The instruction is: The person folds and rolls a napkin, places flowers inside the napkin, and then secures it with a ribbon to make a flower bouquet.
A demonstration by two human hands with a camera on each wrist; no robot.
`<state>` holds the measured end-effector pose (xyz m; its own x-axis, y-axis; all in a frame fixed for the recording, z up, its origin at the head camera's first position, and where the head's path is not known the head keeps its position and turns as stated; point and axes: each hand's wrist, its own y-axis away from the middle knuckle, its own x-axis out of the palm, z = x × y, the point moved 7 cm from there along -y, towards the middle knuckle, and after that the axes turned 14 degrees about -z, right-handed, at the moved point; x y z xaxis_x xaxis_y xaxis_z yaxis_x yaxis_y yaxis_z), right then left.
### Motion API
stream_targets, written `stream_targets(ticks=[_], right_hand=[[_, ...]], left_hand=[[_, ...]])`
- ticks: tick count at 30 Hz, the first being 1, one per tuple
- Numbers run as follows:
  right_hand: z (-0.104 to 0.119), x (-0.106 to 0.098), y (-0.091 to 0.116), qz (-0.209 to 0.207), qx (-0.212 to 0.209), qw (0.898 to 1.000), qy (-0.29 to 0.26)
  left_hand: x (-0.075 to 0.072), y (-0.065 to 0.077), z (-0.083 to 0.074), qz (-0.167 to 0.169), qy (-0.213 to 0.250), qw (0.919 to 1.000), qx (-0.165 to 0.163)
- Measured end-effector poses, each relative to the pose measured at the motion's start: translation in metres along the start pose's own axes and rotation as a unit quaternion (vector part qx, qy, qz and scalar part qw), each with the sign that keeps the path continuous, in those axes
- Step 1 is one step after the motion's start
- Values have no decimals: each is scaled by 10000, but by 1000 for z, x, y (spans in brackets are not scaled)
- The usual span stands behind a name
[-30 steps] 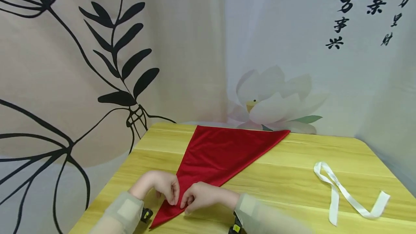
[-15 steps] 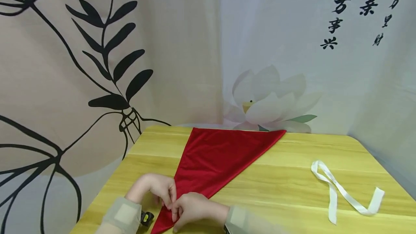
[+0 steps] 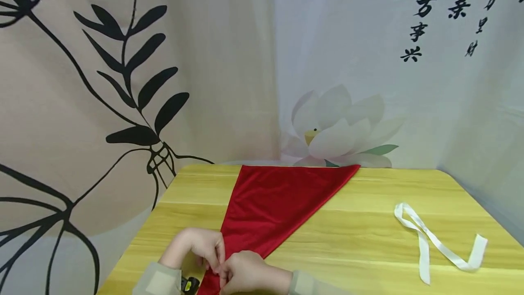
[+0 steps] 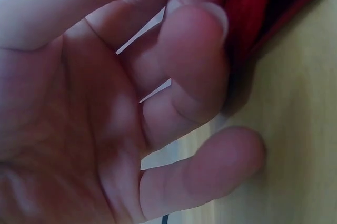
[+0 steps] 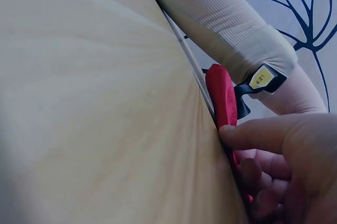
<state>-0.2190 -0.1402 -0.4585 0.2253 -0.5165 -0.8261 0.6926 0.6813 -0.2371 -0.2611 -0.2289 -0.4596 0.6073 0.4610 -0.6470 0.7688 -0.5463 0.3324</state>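
A red cloth (image 3: 282, 204) lies as a long triangle on the wooden table, its narrow end toward me. My left hand (image 3: 206, 246) pinches the cloth near that end, at its left edge. Right beside it, my right hand (image 3: 244, 271) pinches the opposite edge, and the fingertips of both hands nearly meet. In the right wrist view, the thumb of the right hand (image 5: 284, 155) presses on the rolled-looking edge of the red cloth (image 5: 222, 95). The left wrist view shows the left hand (image 4: 137, 92) with bent fingers; its thumb-and-finger contact is mostly cut off.
A white ribbon (image 3: 440, 247) lies loosely looped on the right side of the table (image 3: 348, 245). Behind the table's far edge hangs a pale curtain (image 3: 233, 58) printed with dark plants, a lotus and writing.
Both hands have moved down along the cloth toward its near tip, and the right hand has come close to the left. The ribbon lies as before; the view has shifted slightly.
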Motion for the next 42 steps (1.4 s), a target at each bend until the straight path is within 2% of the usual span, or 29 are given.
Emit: stream_targets(ticks=[6,13,17,21,23,27,34,37,42], right_hand=[[-4,0,-1,-10,-155,9997,-202],[-9,-2,1,74,-35,9972,-740],[-11,-5,0,-17,111,9962,-863],[-13,-7,1,16,314,9925,-1185],[-14,-7,1,51,369,9903,-1338],[-15,-8,1,82,478,9866,-1560],[-19,-9,1,90,668,9799,-1878],[-20,-8,1,77,694,9787,-1933],[-22,-6,3,111,1034,9659,-2369]], left_hand=[[-2,0,0,56,58,9999,91],[-5,2,0,183,103,9998,55],[-8,5,3,434,625,9971,94],[-12,9,9,727,1331,9882,193],[-14,11,10,864,1525,9841,268],[-16,15,9,1098,1544,9812,366],[-18,18,3,1187,1603,9796,242],[-19,21,0,1187,1583,9793,440],[-21,22,-7,1210,1493,9759,1034]])
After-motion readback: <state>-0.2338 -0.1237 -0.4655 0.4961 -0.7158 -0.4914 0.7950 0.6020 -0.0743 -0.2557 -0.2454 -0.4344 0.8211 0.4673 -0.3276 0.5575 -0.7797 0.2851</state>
